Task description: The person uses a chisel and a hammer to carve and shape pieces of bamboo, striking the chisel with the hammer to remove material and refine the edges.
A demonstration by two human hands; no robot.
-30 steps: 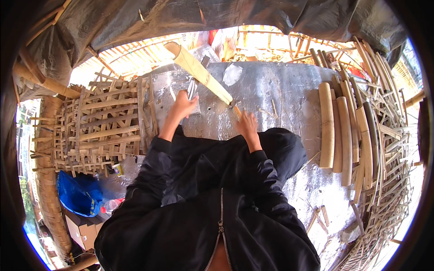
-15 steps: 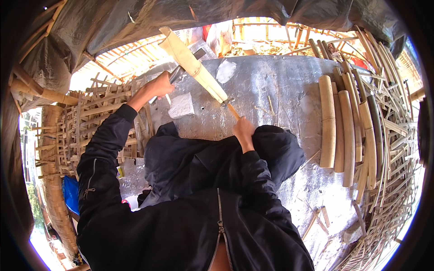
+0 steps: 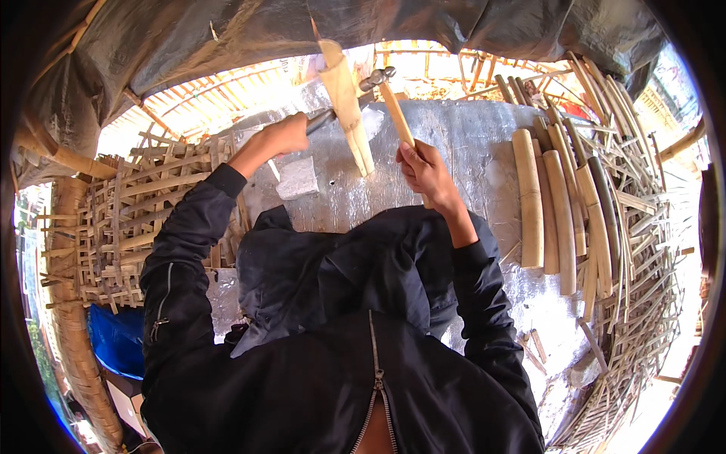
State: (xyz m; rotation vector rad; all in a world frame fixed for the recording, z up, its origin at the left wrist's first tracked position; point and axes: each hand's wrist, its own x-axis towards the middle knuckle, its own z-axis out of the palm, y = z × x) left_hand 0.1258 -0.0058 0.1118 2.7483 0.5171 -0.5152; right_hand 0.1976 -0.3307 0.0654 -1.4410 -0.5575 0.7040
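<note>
My left hand (image 3: 286, 136) is closed around the dark handle (image 3: 321, 119) of what looks like a large knife. Its blade is mostly hidden at a split length of bamboo (image 3: 346, 110), which stands tilted in front of me. My right hand (image 3: 425, 172) grips the wooden handle of a hammer (image 3: 397, 113). The metal hammer head is up beside the bamboo's right edge, close to where the blade's far end comes out; whether they touch I cannot tell. A pale, block-like stone (image 3: 298, 178) lies below my left hand.
Several bamboo lengths (image 3: 528, 200) lie side by side at the right, next to a heap of thin strips (image 3: 643, 280). Woven bamboo lattice (image 3: 144, 219) stands at the left, above a blue bundle (image 3: 117, 340). Dark sheeting (image 3: 249, 38) hangs overhead. A grey sheet (image 3: 454, 151) covers the ground.
My right hand has raised the hammer from the bamboo's lower end to its upper right side. The bamboo now stands steeper, its lower end further left. My left hand has shifted slightly right.
</note>
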